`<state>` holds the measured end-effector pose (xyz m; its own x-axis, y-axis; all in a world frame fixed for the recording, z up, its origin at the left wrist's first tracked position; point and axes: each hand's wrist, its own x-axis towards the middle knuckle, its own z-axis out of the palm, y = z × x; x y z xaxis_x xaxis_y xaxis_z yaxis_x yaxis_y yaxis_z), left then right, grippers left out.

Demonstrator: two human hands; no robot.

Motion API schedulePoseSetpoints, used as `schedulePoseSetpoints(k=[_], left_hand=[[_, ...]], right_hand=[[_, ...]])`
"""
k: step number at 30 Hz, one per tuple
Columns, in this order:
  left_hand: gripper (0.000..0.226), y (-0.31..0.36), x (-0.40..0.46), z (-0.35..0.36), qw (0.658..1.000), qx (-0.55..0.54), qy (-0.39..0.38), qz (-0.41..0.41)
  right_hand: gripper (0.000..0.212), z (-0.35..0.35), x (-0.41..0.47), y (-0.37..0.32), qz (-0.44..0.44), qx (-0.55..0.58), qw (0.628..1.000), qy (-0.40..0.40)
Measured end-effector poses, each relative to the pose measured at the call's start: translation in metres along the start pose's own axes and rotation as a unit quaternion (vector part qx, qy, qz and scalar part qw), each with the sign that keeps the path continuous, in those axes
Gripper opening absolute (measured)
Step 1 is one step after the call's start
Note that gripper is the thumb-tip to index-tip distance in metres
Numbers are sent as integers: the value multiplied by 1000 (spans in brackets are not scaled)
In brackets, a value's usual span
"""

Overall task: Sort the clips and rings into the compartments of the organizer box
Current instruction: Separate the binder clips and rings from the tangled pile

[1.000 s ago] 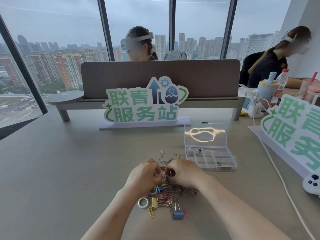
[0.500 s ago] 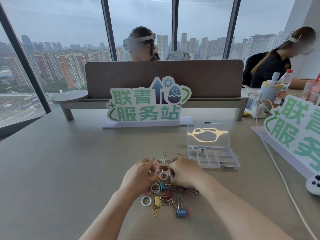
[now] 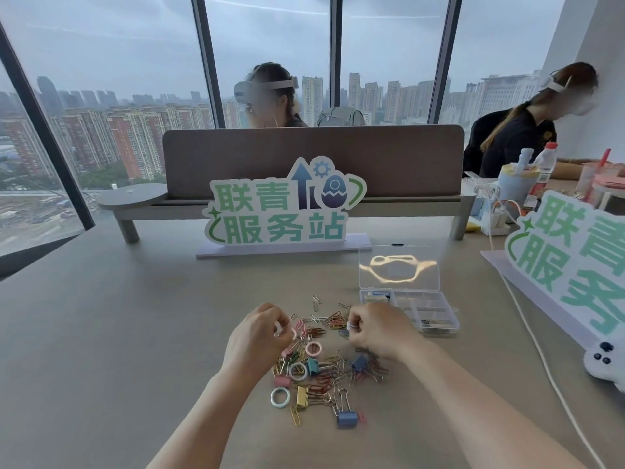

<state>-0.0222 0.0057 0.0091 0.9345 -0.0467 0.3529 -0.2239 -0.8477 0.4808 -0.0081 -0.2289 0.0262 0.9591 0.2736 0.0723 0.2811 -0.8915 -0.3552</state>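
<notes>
A heap of coloured paper clips (image 3: 333, 321), binder clips (image 3: 347, 418) and small rings (image 3: 280, 397) lies on the grey table in front of me. My left hand (image 3: 257, 336) hovers over the heap's left side with curled fingers pinching a small pink ring. My right hand (image 3: 375, 328) is over the right side, its fingers curled round a pale ring (image 3: 351, 325). A pink ring (image 3: 313, 349) lies between my hands. The clear organizer box (image 3: 411, 309) stands open to the right, its lid tilted back.
A green-lettered sign (image 3: 280, 211) stands behind the heap, a second sign (image 3: 575, 265) at the right. A white cable (image 3: 541, 353) runs along the right side beside a white controller (image 3: 605, 363). Two people sit beyond a brown divider (image 3: 311, 160).
My hands were together over the heap's middle and have drawn apart, left hand to the left and right hand to the right, each with a ring. The pink ring between them is uncovered.
</notes>
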Motion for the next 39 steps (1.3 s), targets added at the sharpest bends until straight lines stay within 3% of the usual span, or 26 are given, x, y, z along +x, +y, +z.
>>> schedulePoseSetpoints(k=[7, 12, 19, 27, 39], left_hand=[[10, 36, 13, 19, 998, -12, -24, 61], [6, 69, 24, 37, 992, -20, -54, 110], [12, 110, 38, 61, 981, -32, -102, 160], [11, 115, 47, 78, 979, -35, -123, 156], [10, 113, 49, 89, 977, -43, -137, 158]], right_hand=[[20, -30, -15, 52, 69, 28, 997, 31], [14, -41, -19, 80, 105, -1, 992, 70], [15, -43, -8, 90, 113, -36, 993, 19], [10, -49, 2, 92, 96, -56, 992, -67], [11, -56, 12, 93, 101, -43, 987, -118]])
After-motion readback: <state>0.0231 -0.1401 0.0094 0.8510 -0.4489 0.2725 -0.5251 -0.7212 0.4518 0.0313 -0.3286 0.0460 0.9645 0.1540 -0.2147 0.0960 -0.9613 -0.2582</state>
